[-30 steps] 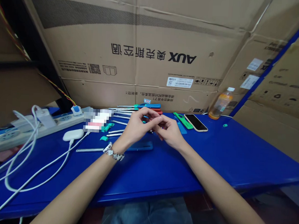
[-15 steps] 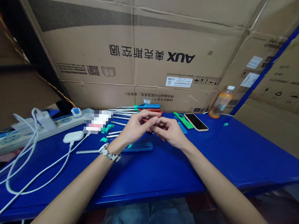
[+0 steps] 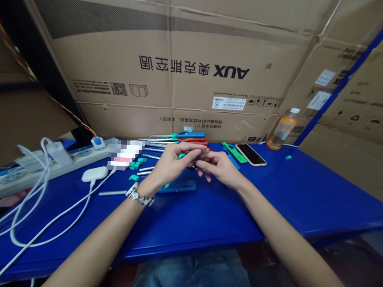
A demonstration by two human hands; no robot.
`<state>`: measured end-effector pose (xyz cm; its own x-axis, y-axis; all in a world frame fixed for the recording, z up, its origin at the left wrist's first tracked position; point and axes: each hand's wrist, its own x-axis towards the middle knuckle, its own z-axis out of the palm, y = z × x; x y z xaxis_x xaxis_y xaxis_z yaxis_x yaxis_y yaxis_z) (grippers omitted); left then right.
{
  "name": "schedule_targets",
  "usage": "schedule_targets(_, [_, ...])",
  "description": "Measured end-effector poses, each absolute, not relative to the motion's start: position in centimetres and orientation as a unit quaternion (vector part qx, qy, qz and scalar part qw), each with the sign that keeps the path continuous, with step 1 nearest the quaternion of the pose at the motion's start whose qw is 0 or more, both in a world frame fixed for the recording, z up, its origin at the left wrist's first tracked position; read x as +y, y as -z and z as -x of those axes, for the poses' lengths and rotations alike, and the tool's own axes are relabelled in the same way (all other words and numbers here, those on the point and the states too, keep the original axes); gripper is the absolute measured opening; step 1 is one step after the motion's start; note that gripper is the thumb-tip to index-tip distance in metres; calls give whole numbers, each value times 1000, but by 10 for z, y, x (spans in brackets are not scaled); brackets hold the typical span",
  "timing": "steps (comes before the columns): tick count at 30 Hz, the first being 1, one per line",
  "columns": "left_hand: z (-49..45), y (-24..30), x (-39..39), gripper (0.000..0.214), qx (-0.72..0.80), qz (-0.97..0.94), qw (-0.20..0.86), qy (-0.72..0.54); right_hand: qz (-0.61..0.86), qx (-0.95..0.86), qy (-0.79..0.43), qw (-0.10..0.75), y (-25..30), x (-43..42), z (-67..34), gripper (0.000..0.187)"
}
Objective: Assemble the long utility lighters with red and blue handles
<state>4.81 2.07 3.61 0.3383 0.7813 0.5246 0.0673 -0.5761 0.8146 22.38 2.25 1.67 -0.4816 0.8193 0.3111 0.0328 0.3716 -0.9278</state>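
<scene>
My left hand [image 3: 170, 164] and my right hand [image 3: 218, 167] meet above the middle of the blue table [image 3: 272, 200]. Both pinch a small thing between their fingertips; a bit of teal [image 3: 181, 156] shows at the left fingers, the rest is hidden. A metal watch [image 3: 138, 195] sits on my left wrist. Behind the hands lie several metal rods [image 3: 152, 146] and screwdrivers with blue and red handles [image 3: 192, 137]. Small teal caps [image 3: 137, 162] lie left of the hands. A blue flat bar [image 3: 182, 186] rests under my left hand.
A white power strip [image 3: 47, 160] with plugs and white cables [image 3: 44, 221] fills the left side, with a white earbud case [image 3: 95, 173]. A phone [image 3: 251, 155], a green tool [image 3: 234, 152] and an orange drink bottle [image 3: 282, 129] stand at the back right. Cardboard boxes [image 3: 189, 69] wall the back.
Both hands have sunk slightly toward the table, still joined at the fingertips. A teal piece now shows at the left fingers. The camera has shifted a little.
</scene>
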Motion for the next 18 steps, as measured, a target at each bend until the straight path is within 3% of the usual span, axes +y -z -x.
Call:
schedule_targets(5, [-60, -28, 23, 20, 328, -692, 298, -570, 331, -692, -409, 494, -4, 26, -210, 39])
schedule_targets(9, [-66, -25, 23, 22, 321, -677, 319, -581, 343, -680, -376, 528, 3, 27, -206, 39])
schedule_targets(18, [-53, -28, 22, 24, 281, -758, 314, -497, 298, -718, -453, 437, -16, 20, -226, 40])
